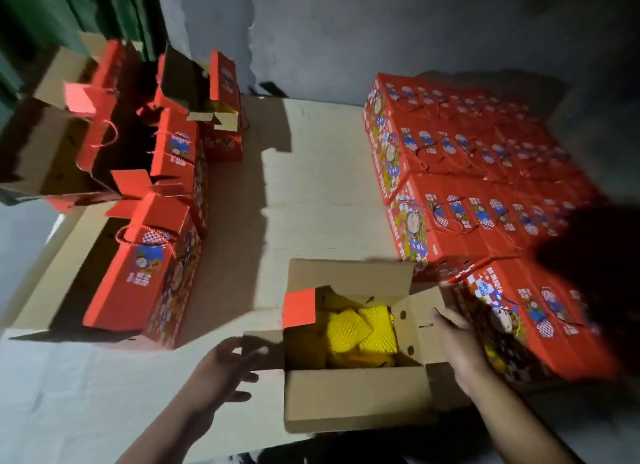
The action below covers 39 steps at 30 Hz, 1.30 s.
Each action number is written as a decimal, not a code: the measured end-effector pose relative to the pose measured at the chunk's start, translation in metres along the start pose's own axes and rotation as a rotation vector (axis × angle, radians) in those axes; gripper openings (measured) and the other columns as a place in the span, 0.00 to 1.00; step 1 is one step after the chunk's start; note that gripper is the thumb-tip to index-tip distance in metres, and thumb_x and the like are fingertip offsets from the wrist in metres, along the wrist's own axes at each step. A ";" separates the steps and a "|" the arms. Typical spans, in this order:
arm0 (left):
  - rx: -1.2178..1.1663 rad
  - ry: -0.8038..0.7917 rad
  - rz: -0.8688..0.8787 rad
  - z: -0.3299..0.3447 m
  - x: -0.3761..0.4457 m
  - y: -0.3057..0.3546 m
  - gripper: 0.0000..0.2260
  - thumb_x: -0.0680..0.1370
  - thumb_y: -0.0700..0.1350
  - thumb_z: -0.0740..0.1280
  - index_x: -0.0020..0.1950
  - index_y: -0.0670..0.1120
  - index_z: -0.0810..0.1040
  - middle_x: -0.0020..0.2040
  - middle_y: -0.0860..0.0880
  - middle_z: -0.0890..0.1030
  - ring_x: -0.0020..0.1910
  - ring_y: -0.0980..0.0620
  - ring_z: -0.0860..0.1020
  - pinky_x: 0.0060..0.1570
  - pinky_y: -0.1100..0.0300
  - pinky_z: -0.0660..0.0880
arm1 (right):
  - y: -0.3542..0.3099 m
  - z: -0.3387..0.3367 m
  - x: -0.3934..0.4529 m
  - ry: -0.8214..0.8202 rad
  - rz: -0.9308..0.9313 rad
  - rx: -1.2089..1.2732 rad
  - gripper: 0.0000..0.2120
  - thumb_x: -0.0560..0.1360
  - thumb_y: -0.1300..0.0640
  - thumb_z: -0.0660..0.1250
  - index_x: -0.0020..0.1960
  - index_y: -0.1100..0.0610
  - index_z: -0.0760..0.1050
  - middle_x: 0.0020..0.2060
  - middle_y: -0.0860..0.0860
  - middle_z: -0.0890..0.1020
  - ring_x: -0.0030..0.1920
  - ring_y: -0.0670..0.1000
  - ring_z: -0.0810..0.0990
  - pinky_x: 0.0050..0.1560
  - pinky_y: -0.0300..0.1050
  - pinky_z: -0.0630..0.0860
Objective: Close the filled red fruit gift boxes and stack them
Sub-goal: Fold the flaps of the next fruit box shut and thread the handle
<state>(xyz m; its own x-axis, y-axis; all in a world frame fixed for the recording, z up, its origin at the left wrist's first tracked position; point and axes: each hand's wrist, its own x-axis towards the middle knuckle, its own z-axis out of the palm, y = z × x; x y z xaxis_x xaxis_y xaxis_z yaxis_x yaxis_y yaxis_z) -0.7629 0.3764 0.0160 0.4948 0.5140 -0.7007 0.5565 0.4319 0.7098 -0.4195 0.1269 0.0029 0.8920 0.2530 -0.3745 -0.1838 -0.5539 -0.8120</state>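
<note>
An open gift box (356, 401) stands on the floor in front of me, its brown inner flaps spread and fruit in yellow foam netting (363, 332) inside. My left hand (221, 370) touches the left side flap (263, 351), fingers loosely spread beside it. My right hand (457, 342) lies with straight fingers against the right flap (420, 321). Just right of it sits a closed red box (540, 321). Behind that, a stack of closed red boxes (460, 186) fills the right side.
On the left, several red boxes (149, 276) stand with flaps up or partly shut, some with rope handles. Flattened cardboard sheets (308, 172) cover the floor between the two groups. A grey wall (346, 30) runs behind, and a green curtain (69, 10) hangs at the far left.
</note>
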 end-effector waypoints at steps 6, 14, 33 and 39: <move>-0.002 0.010 0.220 0.015 -0.004 0.007 0.08 0.81 0.54 0.71 0.59 0.54 0.80 0.45 0.53 0.87 0.42 0.51 0.85 0.39 0.50 0.84 | -0.006 0.018 0.000 0.032 -0.061 -0.137 0.13 0.84 0.54 0.68 0.66 0.55 0.81 0.64 0.48 0.83 0.63 0.50 0.79 0.65 0.50 0.73; 0.088 0.019 0.353 0.047 0.000 0.017 0.16 0.87 0.42 0.60 0.72 0.58 0.75 0.48 0.48 0.86 0.43 0.45 0.84 0.36 0.49 0.82 | 0.000 0.019 -0.006 -0.076 -0.189 -0.178 0.19 0.82 0.53 0.71 0.70 0.59 0.79 0.65 0.49 0.82 0.66 0.45 0.79 0.69 0.45 0.74; 1.186 0.232 0.437 0.080 0.016 -0.016 0.33 0.85 0.62 0.52 0.80 0.68 0.31 0.80 0.63 0.27 0.81 0.52 0.29 0.75 0.36 0.67 | 0.052 -0.007 0.003 -0.509 -0.707 -0.716 0.27 0.88 0.45 0.52 0.83 0.35 0.45 0.82 0.38 0.34 0.84 0.47 0.40 0.80 0.39 0.41; 1.226 0.208 0.528 0.077 0.010 -0.022 0.31 0.87 0.59 0.51 0.84 0.60 0.35 0.82 0.64 0.32 0.82 0.58 0.33 0.78 0.46 0.66 | 0.061 -0.018 0.012 -0.553 -0.794 -0.751 0.29 0.88 0.46 0.54 0.84 0.35 0.45 0.82 0.34 0.35 0.83 0.44 0.36 0.83 0.46 0.49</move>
<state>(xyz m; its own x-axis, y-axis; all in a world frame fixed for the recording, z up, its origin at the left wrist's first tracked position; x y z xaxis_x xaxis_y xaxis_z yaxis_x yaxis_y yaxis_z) -0.7188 0.3145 -0.0121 0.7846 0.5607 -0.2647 0.6193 -0.7291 0.2914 -0.4127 0.0814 -0.0433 0.3188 0.9303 -0.1814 0.7785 -0.3662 -0.5097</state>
